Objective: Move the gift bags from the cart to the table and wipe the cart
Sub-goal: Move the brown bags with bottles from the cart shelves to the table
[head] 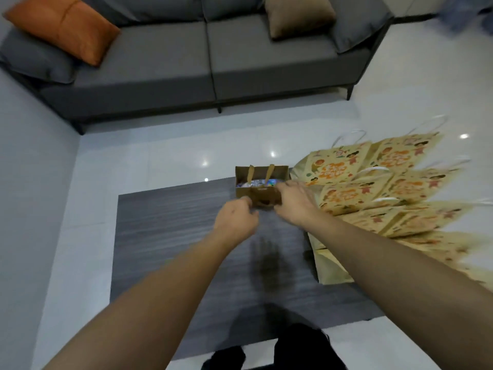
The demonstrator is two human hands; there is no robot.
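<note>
Landmark: brown bag [258, 192] at the far edge of the worktop [173, 236]. Left of the bag and on its near side you've got bare worktop, open passage for a hand. Right of the bag is blocked: yellow gift bags [373, 190] lie overlapped, touching or just beside it. Beyond the bag there's open floor [160, 153], then the sofa [186, 62].

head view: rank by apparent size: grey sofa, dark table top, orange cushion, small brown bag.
1. grey sofa, the largest
2. dark table top; it sits nearer the camera, so its rank against the sofa is unsure
3. orange cushion
4. small brown bag, the smallest, with the left hand and right hand on it
</note>
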